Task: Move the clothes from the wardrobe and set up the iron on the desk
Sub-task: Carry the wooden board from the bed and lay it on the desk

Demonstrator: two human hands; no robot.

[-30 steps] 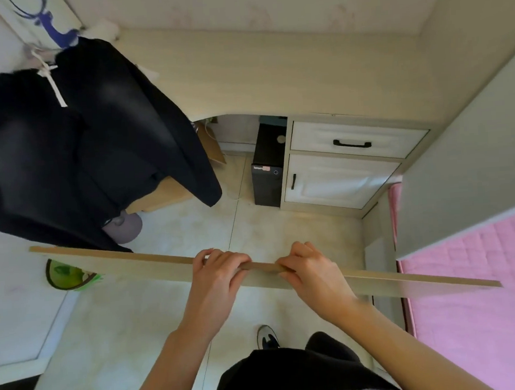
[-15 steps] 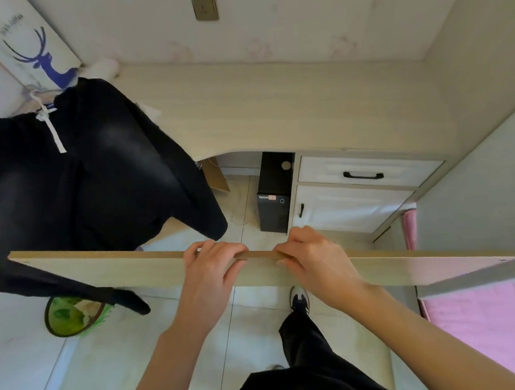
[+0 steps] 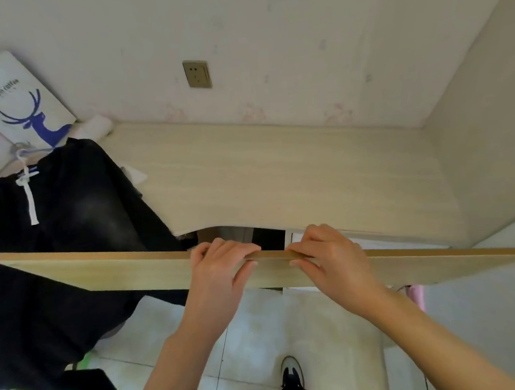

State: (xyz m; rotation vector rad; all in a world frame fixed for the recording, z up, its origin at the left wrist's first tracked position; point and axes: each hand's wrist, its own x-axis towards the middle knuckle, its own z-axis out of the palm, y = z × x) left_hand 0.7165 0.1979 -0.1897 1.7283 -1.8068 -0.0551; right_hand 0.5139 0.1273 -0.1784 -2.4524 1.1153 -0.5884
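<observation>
Gripping one wooden board (image 3: 103,272): two hands, left hand (image 3: 221,267), right hand (image 3: 327,257).

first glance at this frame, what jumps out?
A long wooden board spans nearly the whole frame, held near its middle by the left hand and right hand, fingers curled over its top edge. To the left, black clothes drape off the pale desk. A wall socket sits above the desk, a deer-print bag in the far-left corner.
</observation>
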